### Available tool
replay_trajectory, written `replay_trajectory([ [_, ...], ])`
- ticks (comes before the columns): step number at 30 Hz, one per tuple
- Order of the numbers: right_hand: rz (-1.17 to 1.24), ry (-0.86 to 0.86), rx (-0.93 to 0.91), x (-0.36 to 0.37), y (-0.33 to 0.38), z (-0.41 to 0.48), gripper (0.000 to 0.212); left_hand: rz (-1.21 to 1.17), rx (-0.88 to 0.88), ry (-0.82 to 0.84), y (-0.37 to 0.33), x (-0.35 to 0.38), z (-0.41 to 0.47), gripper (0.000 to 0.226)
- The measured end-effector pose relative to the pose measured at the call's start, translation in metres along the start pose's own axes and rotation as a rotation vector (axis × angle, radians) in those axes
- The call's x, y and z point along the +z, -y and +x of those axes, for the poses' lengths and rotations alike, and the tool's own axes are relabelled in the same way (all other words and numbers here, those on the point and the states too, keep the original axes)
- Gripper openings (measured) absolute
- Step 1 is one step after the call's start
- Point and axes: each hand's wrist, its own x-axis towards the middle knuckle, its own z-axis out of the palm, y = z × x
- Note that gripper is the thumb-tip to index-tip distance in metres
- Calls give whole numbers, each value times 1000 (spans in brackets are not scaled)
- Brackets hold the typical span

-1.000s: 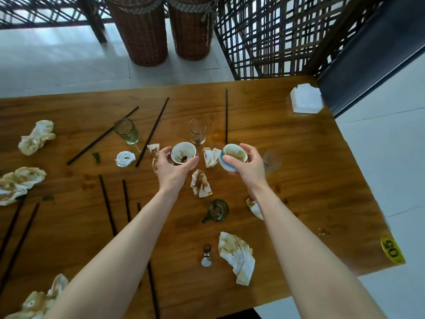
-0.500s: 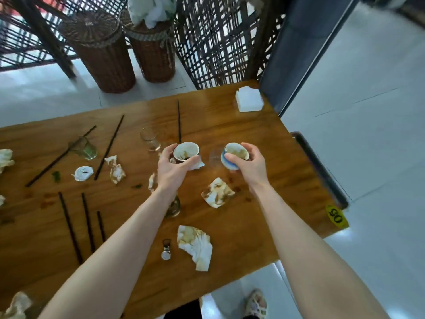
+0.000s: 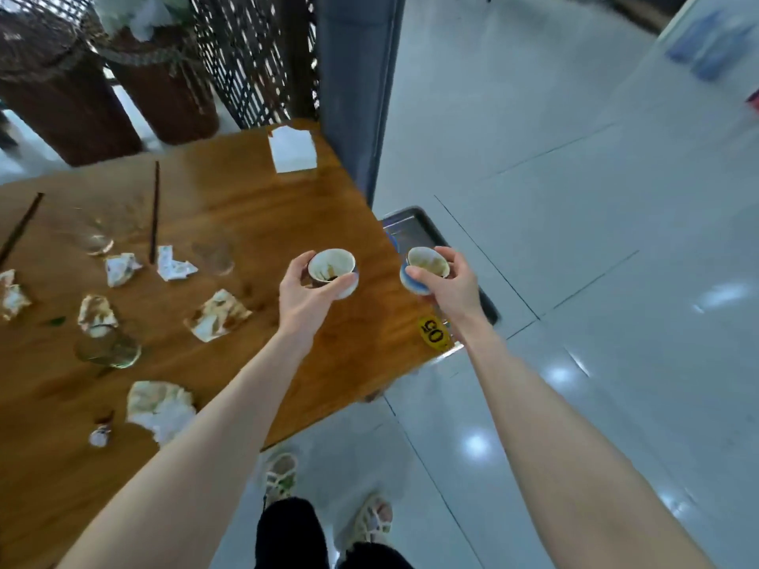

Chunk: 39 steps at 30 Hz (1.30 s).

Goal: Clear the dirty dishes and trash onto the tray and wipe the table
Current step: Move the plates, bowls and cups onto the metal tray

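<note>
Step in hand, as judged: carrying two dirty cups off the counter to the tray.

Findings:
- Left hand grips the left cup from the side, thumb on the near wall, fingers round the far wall. The cup is upright, with brown dregs in the bottom, and is above the counter near its right edge.
- Right hand holds the right cup the same way. This cup has a blue outside, tilts slightly toward the left hand, and is past the counter edge, directly above the tray.
- The tray is dark, sits lower than the counter and just beside its right edge. Its near end is hidden behind the right hand and forearm.

Recommendations:
- Keep both cups level on the way down; the dregs may spill.
- Lower the right cup first, onto a bare part of the tray, and let go only once its base is seated.
- Bring the left cup clear of the counter edge before lowering, and set it beside the first, not against it.

Outstanding: crumpled napkins, chopsticks and blurred glasses remain on the counter; wiping not yet begun.
</note>
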Motion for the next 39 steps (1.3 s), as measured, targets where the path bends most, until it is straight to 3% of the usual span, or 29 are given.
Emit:
replay_trajectory([
  [7, 65, -55, 49, -97, -16, 35, 60, 40, -9, 76, -5, 113, -3, 71],
  [20, 61, -16, 148, -188, -30, 177, 61, 4, -78, 114, 1, 278, 66, 73],
  [28, 38, 127, 238, -206, -55, 241, 61, -11, -202, -26, 23, 329, 88, 75],
  [39, -170, 473, 245, -195, -121, 286, 64, -129, -373, -396, 96, 362, 56, 68],
])
